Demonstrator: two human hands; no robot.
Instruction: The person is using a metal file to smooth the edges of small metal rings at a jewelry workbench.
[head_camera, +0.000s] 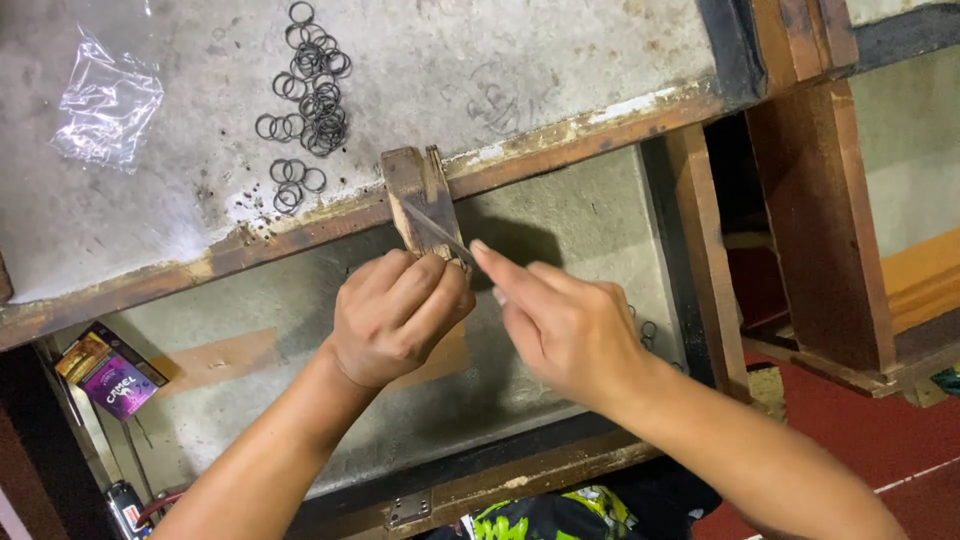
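My left hand (398, 312) is closed around something small held against a worn wooden block (418, 195) that juts from the workbench's front edge. My right hand (562, 328) holds a thin flat metal tool (440, 232), its blade slanting up over the block, with the index finger stretched along it. What my left fingers pinch is hidden. Many small dark metal rings (310, 85) lie in a loose heap on the bench top behind the block.
A crumpled clear plastic bag (105, 100) lies at the bench's far left. Below the bench is a grey tray (560, 215) with a few rings (645, 330). A purple and orange small box (110, 375) sits lower left. Wooden frame posts (815, 210) stand right.
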